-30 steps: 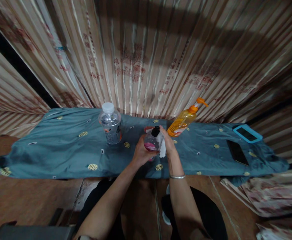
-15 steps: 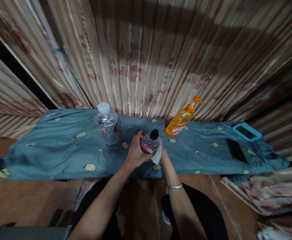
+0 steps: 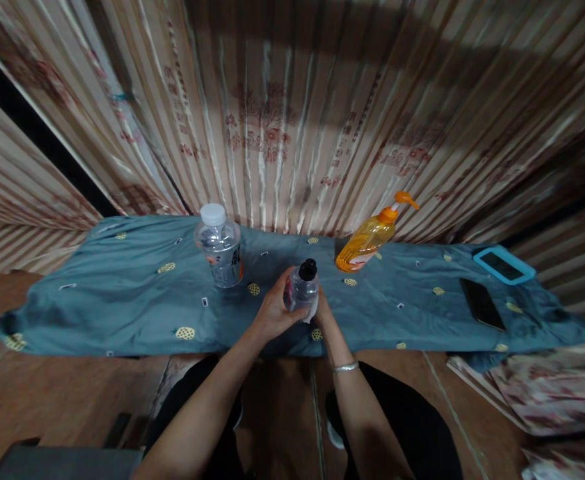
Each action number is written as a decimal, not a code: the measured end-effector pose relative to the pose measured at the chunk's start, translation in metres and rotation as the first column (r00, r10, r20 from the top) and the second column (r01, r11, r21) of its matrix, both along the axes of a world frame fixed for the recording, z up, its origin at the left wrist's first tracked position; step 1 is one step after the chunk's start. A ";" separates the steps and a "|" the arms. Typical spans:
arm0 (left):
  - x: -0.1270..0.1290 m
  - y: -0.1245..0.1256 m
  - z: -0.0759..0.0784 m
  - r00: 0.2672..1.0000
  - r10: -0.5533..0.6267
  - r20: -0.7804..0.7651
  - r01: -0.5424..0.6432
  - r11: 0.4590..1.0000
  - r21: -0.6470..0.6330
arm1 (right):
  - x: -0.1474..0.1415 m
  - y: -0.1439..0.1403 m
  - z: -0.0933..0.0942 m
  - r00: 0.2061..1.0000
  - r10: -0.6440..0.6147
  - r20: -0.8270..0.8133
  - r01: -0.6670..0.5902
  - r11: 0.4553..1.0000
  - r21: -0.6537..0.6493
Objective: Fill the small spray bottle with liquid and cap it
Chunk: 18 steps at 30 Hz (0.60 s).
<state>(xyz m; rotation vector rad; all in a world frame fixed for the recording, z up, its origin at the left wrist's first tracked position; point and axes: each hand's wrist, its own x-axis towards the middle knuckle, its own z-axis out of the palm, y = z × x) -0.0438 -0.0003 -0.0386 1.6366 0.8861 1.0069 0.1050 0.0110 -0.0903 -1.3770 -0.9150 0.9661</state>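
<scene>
- Striped curtain (image 3: 292, 120) fills the whole upper half of the frame, faded red print on it.
- Blue-green cloth (image 3: 122, 293) spans the middle band left to right, small yellow motifs on it.
- Orange pump bottle (image 3: 367, 240) right of centre, tilted back toward the curtain.
- Clear water bottle (image 3: 221, 247) left of centre, upright, white cap on.
- Two phones at the right end: dark phone (image 3: 482, 304) flat on the cloth, light-blue-cased phone (image 3: 503, 265) just beyond it.
- Left hand (image 3: 275, 313) at frame centre, fingers wrapped around the small bottle's left side.
- Right hand (image 3: 322, 312) on the bottle's right side, mostly hidden behind it; fingers closed, pressing a white cloth (image 3: 313, 311) against the bottle. Silver bracelet (image 3: 345, 366) on that wrist.
- Small bottle (image 3: 303, 289) with black cap: dead centre, upright, between both hands, over the cloth's near edge.
</scene>
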 end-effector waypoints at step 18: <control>-0.023 0.026 0.026 0.885 0.435 0.167 -0.435 0.900 -0.035 | -0.004 -0.037 0.006 0.852 0.023 0.523 -0.075 0.994 0.078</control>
